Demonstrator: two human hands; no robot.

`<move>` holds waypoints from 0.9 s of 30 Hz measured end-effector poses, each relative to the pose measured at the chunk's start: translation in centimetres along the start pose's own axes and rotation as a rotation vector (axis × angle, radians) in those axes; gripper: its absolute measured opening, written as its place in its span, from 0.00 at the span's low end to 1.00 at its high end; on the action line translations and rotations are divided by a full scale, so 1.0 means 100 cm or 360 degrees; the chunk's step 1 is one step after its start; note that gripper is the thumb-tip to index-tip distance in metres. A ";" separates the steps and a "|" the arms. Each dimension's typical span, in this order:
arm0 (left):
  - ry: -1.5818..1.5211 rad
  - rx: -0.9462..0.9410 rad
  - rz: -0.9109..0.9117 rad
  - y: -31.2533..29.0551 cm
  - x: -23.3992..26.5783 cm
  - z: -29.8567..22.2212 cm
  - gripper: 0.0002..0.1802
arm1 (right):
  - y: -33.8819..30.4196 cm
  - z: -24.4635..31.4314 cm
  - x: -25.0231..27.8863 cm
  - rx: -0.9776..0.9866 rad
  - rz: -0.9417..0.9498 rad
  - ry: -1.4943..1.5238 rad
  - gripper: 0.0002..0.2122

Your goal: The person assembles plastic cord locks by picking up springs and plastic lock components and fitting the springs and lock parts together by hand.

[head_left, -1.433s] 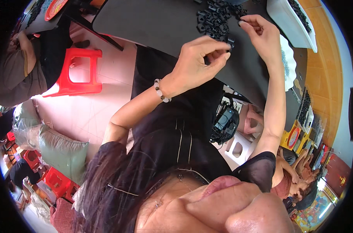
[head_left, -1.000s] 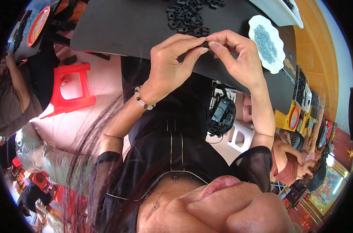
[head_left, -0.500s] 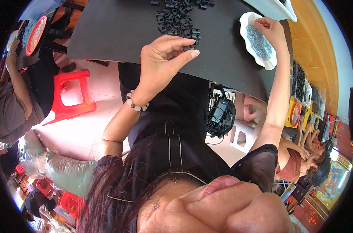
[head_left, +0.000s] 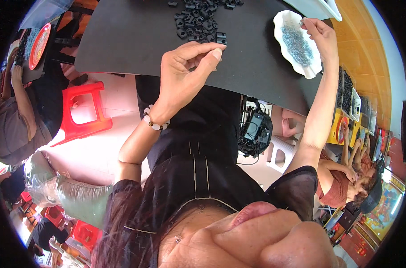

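Observation:
Thumb and forefinger of my left hand (head_left: 187, 73) are pinched together above the table, just short of a black plastic part (head_left: 221, 37) lying at the near end of a pile. What the pinch holds, if anything, is hidden behind the fingers. At the right, my right hand (head_left: 321, 38) is closed in a pinch over the outer edge of a white scalloped dish (head_left: 312, 70). A tiny grey metal piece (head_left: 302, 22) shows at its fingertips. Many small silvery metal pieces (head_left: 296, 44), too fine to name surely, fill the dish.
The black pile (head_left: 196, 22) spreads over the far middle of the dark table (head_left: 127, 40). A white tray (head_left: 316, 10) stands at the far right. Beside me on the left are a red stool (head_left: 84, 111) and another person's arm (head_left: 24, 96). A black bag (head_left: 255, 127) hangs below the table edge.
My right hand has shifted from over the metal pieces toward the dish's right edge. My left thumb and forefinger have closed together, and the black part seen between them no longer shows.

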State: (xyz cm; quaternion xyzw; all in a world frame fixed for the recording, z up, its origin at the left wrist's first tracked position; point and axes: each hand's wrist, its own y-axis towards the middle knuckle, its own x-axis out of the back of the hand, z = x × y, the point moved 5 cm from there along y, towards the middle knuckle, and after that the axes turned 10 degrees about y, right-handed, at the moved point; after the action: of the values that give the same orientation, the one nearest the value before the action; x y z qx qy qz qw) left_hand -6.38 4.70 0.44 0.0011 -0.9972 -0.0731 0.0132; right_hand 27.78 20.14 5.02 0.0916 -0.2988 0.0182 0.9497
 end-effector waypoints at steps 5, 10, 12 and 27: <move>0.0052 -0.0068 0.0108 0.016 -0.033 -0.013 0.08 | -0.025 0.004 -0.001 -0.0044 -0.0012 0.0522 0.10; 0.0792 -0.0722 0.0225 0.050 -0.086 -0.041 0.13 | -0.052 0.021 -0.012 -0.0024 -0.0039 0.0893 0.09; 0.0873 -0.0847 0.0206 0.065 -0.109 -0.042 0.14 | -0.061 0.024 -0.014 -0.0025 -0.0067 0.0954 0.09; 0.0987 -0.0796 0.0533 0.086 -0.168 -0.032 0.12 | -0.074 0.010 -0.010 0.0171 -0.0220 0.0914 0.08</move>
State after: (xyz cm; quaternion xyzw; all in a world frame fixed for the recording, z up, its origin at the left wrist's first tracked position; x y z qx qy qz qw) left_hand 10.46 12.80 4.45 -0.1422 -0.8841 -0.3055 0.3237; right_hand 27.03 12.68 4.07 0.1530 -0.0097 -0.0055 0.9882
